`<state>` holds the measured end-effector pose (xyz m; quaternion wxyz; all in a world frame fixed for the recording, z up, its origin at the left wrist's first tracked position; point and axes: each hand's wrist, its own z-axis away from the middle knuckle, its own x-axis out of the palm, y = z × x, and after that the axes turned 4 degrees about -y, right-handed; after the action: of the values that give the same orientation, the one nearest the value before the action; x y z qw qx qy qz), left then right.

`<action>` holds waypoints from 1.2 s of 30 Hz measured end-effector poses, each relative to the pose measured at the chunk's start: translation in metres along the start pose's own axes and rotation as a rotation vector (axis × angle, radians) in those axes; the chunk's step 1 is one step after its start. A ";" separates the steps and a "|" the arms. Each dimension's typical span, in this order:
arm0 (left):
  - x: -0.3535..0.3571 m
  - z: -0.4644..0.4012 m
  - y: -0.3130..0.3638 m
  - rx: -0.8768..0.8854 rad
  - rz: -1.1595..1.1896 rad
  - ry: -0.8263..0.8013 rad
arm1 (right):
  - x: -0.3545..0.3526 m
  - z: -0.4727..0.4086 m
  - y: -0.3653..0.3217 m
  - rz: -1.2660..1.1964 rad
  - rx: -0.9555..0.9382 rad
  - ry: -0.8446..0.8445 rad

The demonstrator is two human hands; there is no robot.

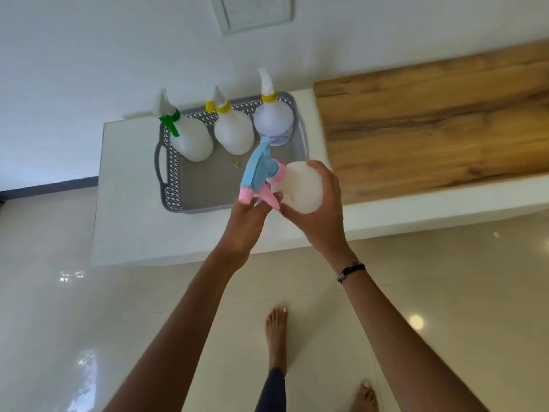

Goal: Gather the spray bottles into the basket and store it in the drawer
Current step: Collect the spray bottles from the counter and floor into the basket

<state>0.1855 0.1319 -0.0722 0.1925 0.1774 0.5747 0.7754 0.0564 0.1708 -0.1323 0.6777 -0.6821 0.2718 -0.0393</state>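
Bare feet (276, 337) on the pale tiled floor (445, 292) mark the viewer's standing position, with both forearms reaching forward over a low white ledge (130, 203). Right hand (322, 215): fingers and thumb curled round the translucent body of the pink-and-blue spray bottle (300, 187), carrying it clear of any surface. Left hand (248, 224): fingers pinching the pink trigger and nozzle end of the same bottle. The bottle lies tilted, its long axis running from the body in the right hand up and away to the blue head on the left-hand side.

Directly beyond the grip, and slightly to its left, sits the grey perforated basket (166, 185) on the ledge; the bottle's head already overhangs the basket's near right portion. Three bottles stand upright along the basket's far side: the green-trigger bottle (190, 138) farthest left of the grip, the middle yellow-collared bottle (233, 132), and the right yellow-collared bottle (273, 120) just beyond the blue head. The basket floor nearest the grip is free apart from a small yellowish scrap (236, 164). Judged from this, the coming move is a short forward lowering with the bottle turned upright; the right yellow-collared bottle is the nearest obstacle to the head. A wooden panel (430, 123) lies to the right of the grip. No drawer can be identified.
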 end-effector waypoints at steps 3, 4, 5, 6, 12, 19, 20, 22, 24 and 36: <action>-0.015 -0.034 0.001 0.046 -0.139 0.048 | 0.019 -0.032 -0.002 -0.042 -0.016 -0.079; -0.018 -0.045 -0.001 0.073 -0.200 0.110 | 0.023 -0.042 -0.001 -0.024 -0.033 -0.101; -0.021 -0.056 -0.004 0.118 -0.293 0.173 | 0.026 -0.051 0.000 0.003 -0.053 -0.118; -0.021 -0.065 -0.008 0.175 -0.417 0.225 | 0.029 -0.059 0.002 0.028 -0.070 -0.129; -0.007 -0.104 -0.027 0.214 -0.671 0.345 | 0.040 -0.086 0.021 0.147 -0.094 -0.021; -0.008 -0.132 -0.042 0.112 -0.655 0.336 | 0.043 -0.102 0.031 0.356 0.033 -0.014; -0.010 -0.135 -0.042 0.099 -0.634 0.325 | 0.044 -0.105 0.028 0.383 0.015 -0.010; -0.014 -0.137 -0.041 0.084 -0.608 0.301 | 0.044 -0.107 0.023 0.401 -0.016 -0.018; -0.016 -0.136 -0.040 0.093 -0.625 0.273 | 0.043 -0.104 0.020 0.407 -0.030 -0.022; -0.027 -0.132 -0.044 0.131 -0.700 0.167 | 0.045 -0.091 0.022 0.539 -0.022 0.046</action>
<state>0.1478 0.0214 -0.1525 0.3868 -0.0819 0.6628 0.6359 0.0495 0.0704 -0.1601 0.6497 -0.5914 0.4596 0.1301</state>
